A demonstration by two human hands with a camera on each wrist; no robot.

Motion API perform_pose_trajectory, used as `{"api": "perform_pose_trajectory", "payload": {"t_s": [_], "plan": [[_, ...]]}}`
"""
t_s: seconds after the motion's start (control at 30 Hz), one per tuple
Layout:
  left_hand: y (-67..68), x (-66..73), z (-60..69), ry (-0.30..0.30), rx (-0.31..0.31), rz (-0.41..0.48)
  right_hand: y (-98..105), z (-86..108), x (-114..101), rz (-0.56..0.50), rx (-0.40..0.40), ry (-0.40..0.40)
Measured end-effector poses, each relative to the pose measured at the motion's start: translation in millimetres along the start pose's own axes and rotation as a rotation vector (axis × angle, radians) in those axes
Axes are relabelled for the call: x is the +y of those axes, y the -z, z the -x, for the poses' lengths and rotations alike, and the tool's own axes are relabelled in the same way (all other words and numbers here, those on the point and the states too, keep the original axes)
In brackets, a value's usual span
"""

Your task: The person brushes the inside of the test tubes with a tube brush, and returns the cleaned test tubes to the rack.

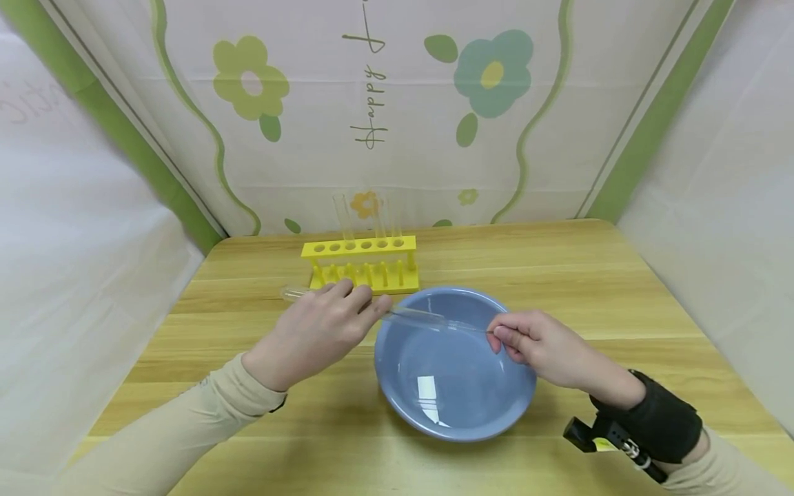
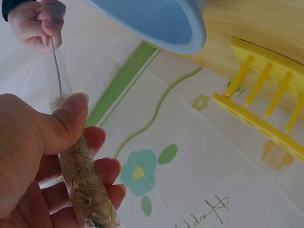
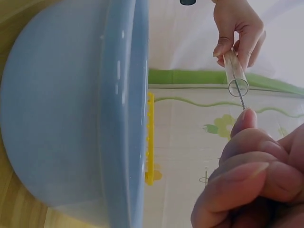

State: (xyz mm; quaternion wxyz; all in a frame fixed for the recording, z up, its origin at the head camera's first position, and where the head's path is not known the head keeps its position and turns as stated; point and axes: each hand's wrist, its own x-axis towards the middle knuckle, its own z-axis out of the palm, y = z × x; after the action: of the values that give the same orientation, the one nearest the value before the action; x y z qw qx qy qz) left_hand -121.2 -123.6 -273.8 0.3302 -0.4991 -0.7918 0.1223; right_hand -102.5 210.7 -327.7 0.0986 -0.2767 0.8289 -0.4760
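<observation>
My left hand [image 1: 331,331] grips a clear glass test tube [image 1: 415,317], thumb on one side and fingers curled round the other in the left wrist view. Inside the tube sits the bristle head of a test tube brush [image 2: 88,190], pale and bushy. Its thin twisted wire [image 3: 240,97] comes out of the tube's open mouth. My right hand [image 1: 536,344] pinches the end of that wire over the right part of a blue basin [image 1: 386,372]. The tube lies nearly level, its mouth above the basin and its closed end to the left.
Behind the hands stands a yellow test tube rack [image 1: 360,246] with 3 clear test tubes [image 1: 343,217] upright in it. The basin holds clear water that reflects light. The wooden table [image 1: 527,262] ends at a flowered cloth [image 1: 397,158] at the back.
</observation>
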Motion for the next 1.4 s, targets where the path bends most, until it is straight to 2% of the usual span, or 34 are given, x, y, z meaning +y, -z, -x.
{"api": "perform_pose_trajectory", "payload": {"t_s": [0.47,0.73,1.4], "plan": [[2.0,-5.3,1.8,0.011,-0.026,0.017,5,7.9,5,0.057,0.073,-0.022],[2.0,-7.0,3.6,0.013,-0.011,0.014,7,11.9,7,0.078,0.098,-0.003],[1.6,-7.7,5.7,0.013,-0.037,0.024,10,24.6,19,0.111,0.143,0.033]]}}
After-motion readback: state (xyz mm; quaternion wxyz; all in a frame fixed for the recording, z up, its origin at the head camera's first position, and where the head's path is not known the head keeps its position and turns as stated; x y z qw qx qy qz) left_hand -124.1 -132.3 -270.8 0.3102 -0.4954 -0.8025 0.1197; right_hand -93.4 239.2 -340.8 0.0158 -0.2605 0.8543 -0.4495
